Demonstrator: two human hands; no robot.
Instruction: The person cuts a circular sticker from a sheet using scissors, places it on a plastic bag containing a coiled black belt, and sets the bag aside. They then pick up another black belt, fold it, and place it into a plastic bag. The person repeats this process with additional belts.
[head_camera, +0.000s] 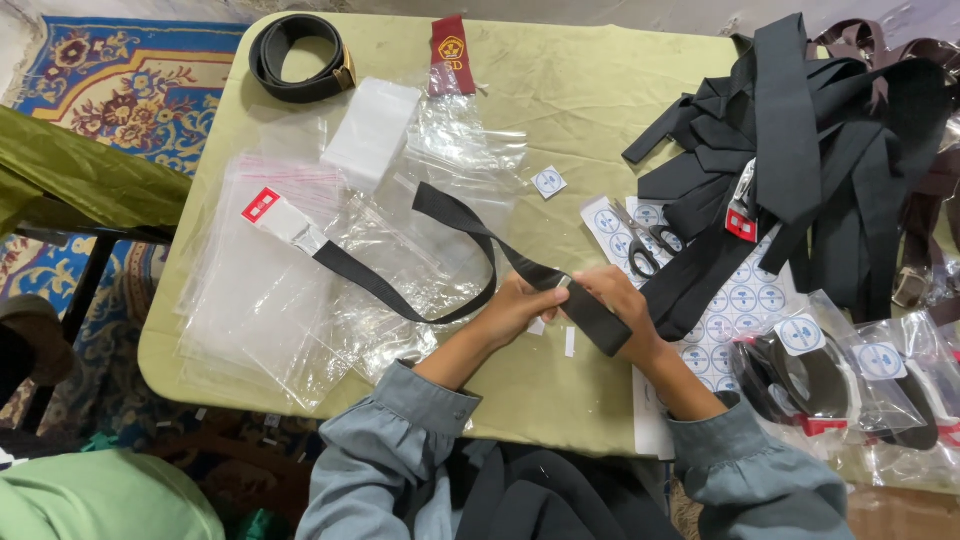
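Note:
My left hand (515, 308) and my right hand (622, 300) meet over the green table (560, 110) and both grip a black belt strap (470, 228) near its folded end. The strap loops away to the left, where its far end carries a clear tag with a red label (262, 204). Grey sleeves cover both my forearms.
A stack of clear plastic bags (270, 290) lies at the left. Scissors (642, 246) rest on a sheet of round stickers (735, 300). A heap of black belts (800, 150) fills the right, bagged belts (850, 385) sit below it. A coiled belt (298, 57) and a maroon tie (451, 55) lie at the far edge.

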